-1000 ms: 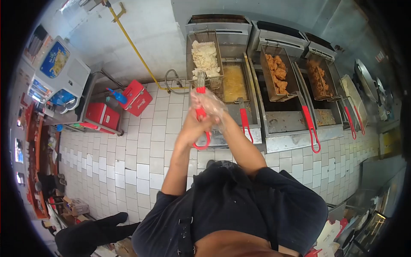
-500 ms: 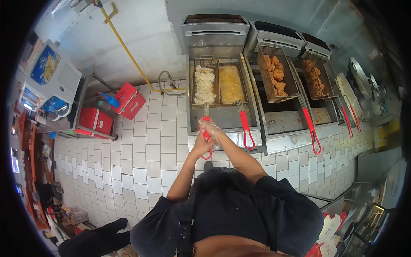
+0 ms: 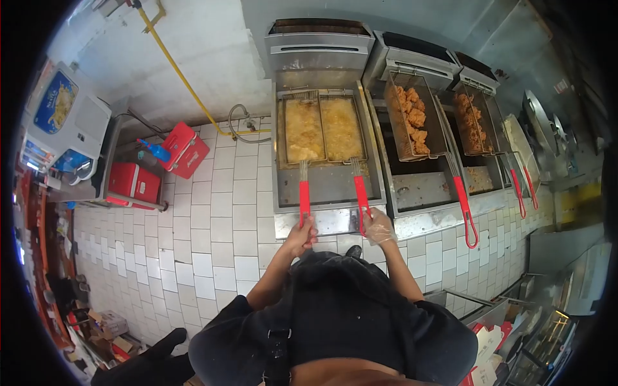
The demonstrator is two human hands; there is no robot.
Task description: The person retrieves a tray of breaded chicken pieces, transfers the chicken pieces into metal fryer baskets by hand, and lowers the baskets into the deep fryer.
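Observation:
My left hand is closed round the end of the red handle of the left fryer basket. My right hand, in a clear plastic glove, grips the lower end of the red handle of the right fryer basket. Both baskets sit side by side in bubbling yellow oil in the near fryer. Pale food shows at the oil's surface near the front of the left basket; what lies deeper is hidden.
Two raised baskets of browned fried pieces stand over the fryers to the right. A red cooler, a cart with a dispenser and a yellow pipe are at left. A dark-clothed leg shows at lower left.
The left basket has come down from above the fryer into the oil, and its pale food has mostly sunk. My right hand has moved from the left handle to the right one.

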